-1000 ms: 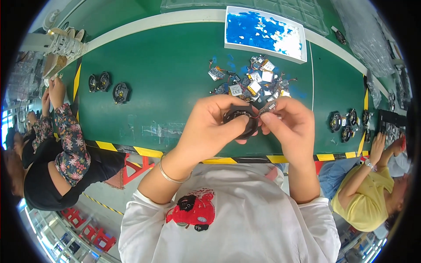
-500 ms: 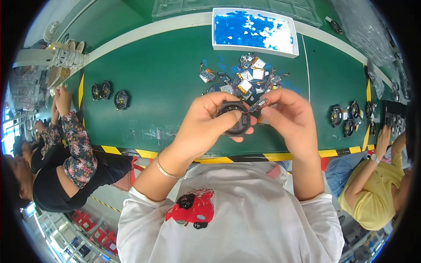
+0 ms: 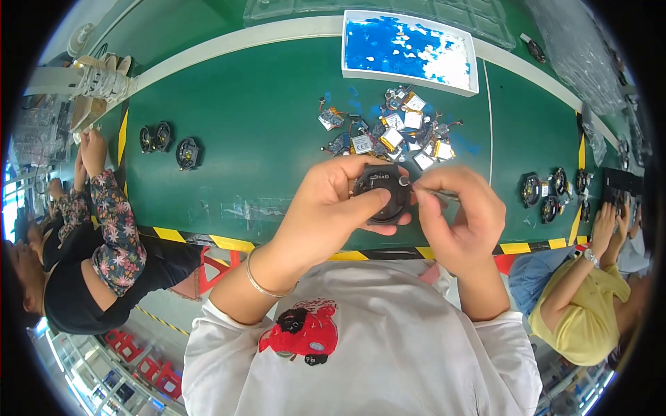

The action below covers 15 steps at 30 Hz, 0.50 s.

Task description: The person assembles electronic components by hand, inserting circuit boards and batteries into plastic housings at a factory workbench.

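Left hand (image 3: 326, 208) closed around a round black housing (image 3: 383, 193), frame centre, thumb lying across its lower face, held above the green counter (image 3: 263, 139). Right hand (image 3: 461, 218) pinched shut on a thin metal tool (image 3: 433, 193); tip sits at the housing's right rim, touching or just off it, can't tell which.

Just beyond the hands: loose pile of small parts (image 3: 392, 132) with silver packs and wires. White tray (image 3: 409, 50) with blue scraps at upper centre. Round black units (image 3: 166, 142) at left, more of the same units (image 3: 551, 191) at right. Other people's arms at both edges: floral sleeve (image 3: 114, 222) left, yellow shirt (image 3: 590, 312) lower right.
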Available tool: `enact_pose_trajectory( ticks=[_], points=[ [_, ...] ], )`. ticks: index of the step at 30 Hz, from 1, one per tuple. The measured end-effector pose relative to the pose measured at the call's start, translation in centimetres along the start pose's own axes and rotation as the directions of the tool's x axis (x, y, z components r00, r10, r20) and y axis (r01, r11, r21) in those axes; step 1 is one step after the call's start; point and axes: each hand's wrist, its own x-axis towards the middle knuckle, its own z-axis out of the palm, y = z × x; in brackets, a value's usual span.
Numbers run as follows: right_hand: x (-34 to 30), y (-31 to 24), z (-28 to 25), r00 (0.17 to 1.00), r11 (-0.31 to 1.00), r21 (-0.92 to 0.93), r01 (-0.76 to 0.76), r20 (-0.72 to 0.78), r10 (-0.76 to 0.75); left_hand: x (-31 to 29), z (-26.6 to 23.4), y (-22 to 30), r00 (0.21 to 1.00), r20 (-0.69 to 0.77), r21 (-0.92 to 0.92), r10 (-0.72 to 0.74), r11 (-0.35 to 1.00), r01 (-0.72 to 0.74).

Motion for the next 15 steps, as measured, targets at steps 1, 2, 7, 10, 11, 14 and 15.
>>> enact_pose_trajectory(
  ticks=[1,2,7,10,11,14,15],
  points=[
    [0.3,-0.2,0.0,0.995,0.992,-0.083,0.097,0.04,-0.094,0.0,0.1,-0.3,0.999,-0.028,0.021,0.044,0.999,-0.044],
    [0.5,-0.2,0.0,0.979,0.967,-0.161,0.196,0.088,-0.183,0.0,0.1,-0.5,0.995,-0.055,0.043,0.088,0.995,-0.086],
    [0.4,-0.4,0.7,0.968,0.926,-0.284,0.248,0.099,-0.229,-0.1,-0.1,-1.0,0.984,-0.047,0.107,0.17,0.981,-0.164],
    [0.5,-0.5,0.7,0.964,0.919,-0.293,0.263,0.126,-0.235,-0.1,-0.3,-1.3,0.977,-0.043,0.124,0.209,0.971,-0.202],
    [0.5,-0.5,0.7,0.962,0.919,-0.29,0.267,0.137,-0.236,-0.2,-0.4,-1.4,0.974,-0.034,0.136,0.225,0.966,-0.218],
    [0.5,-0.4,0.8,0.956,0.905,-0.321,0.279,0.18,-0.231,-0.2,-0.6,-1.7,0.97,-0.035,0.175,0.242,0.957,-0.232],
    [0.5,-0.4,0.8,0.955,0.904,-0.321,0.282,0.187,-0.231,-0.2,-0.6,-1.7,0.969,-0.038,0.169,0.244,0.957,-0.235]
  ],
)
